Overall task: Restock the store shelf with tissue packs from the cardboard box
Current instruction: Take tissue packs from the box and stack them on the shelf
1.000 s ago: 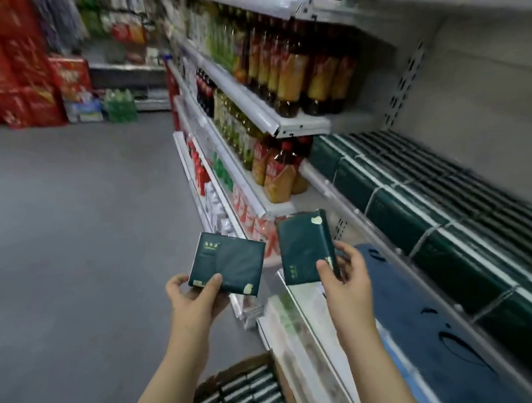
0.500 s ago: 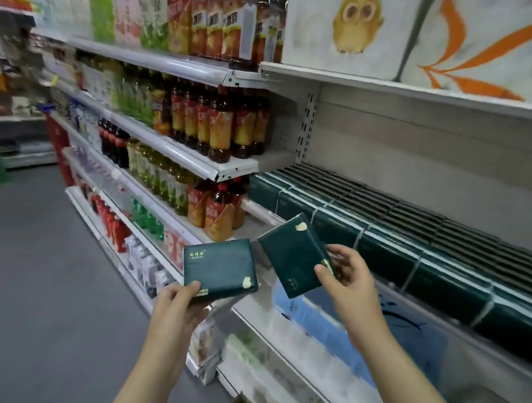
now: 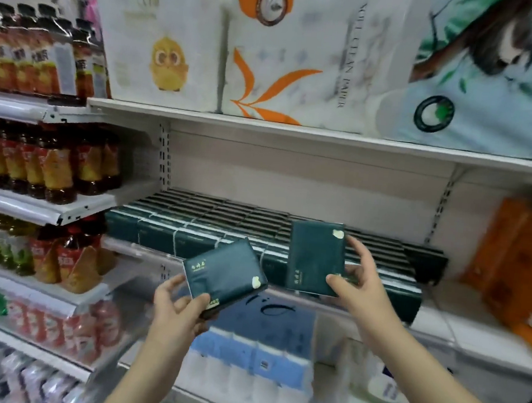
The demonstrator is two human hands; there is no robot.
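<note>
My left grip is holding 1 dark green tissue pack, tilted, near the shelf edge. My right grip is pinching a 2nd pack upright, just in front of the stocked packs filling the shelf's left and middle. Drink bottles are standing on the left.

Head view, facing shelf, close range

2 dark green tissue packs with white spots; orange packs; yellow-owl white bag.
</note>
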